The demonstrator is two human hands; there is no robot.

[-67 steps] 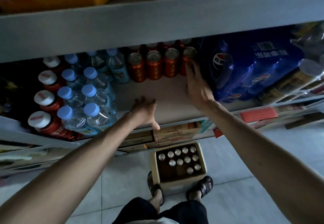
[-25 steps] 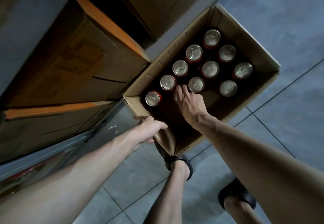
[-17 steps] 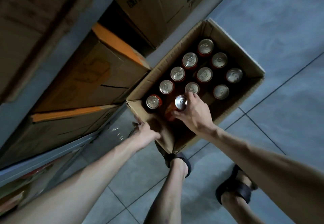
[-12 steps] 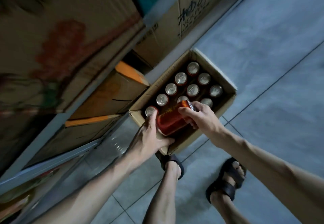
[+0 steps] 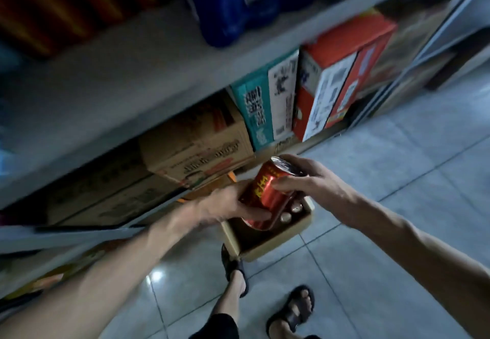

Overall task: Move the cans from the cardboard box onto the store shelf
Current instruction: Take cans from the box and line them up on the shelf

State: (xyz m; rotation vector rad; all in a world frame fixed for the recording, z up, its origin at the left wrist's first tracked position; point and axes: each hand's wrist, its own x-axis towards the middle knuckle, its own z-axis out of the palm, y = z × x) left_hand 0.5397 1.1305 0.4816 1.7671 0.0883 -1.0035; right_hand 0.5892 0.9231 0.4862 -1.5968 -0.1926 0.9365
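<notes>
A red can (image 5: 267, 195) with a silver top hangs tilted above the open cardboard box (image 5: 267, 246) on the floor. My left hand (image 5: 228, 206) wraps its lower half from the left. My right hand (image 5: 310, 179) grips its upper end near the lid. Both hands hold the same can. Two more can tops (image 5: 290, 212) show inside the box; the rest are hidden behind the can and hands. The grey store shelf (image 5: 111, 78) runs across the upper left, with blurred red cans at its back.
A blue shrink-wrapped bottle pack (image 5: 238, 1) sits on the shelf. Under it stand brown cartons (image 5: 196, 147), a teal carton (image 5: 262, 110) and a red carton (image 5: 342, 73). My sandalled feet (image 5: 291, 309) stand on the tiled floor beside the box.
My right hand lifted one can out of the box and my left hand joined it. Both have risen with the can, and the view has swung up toward the shelf.
</notes>
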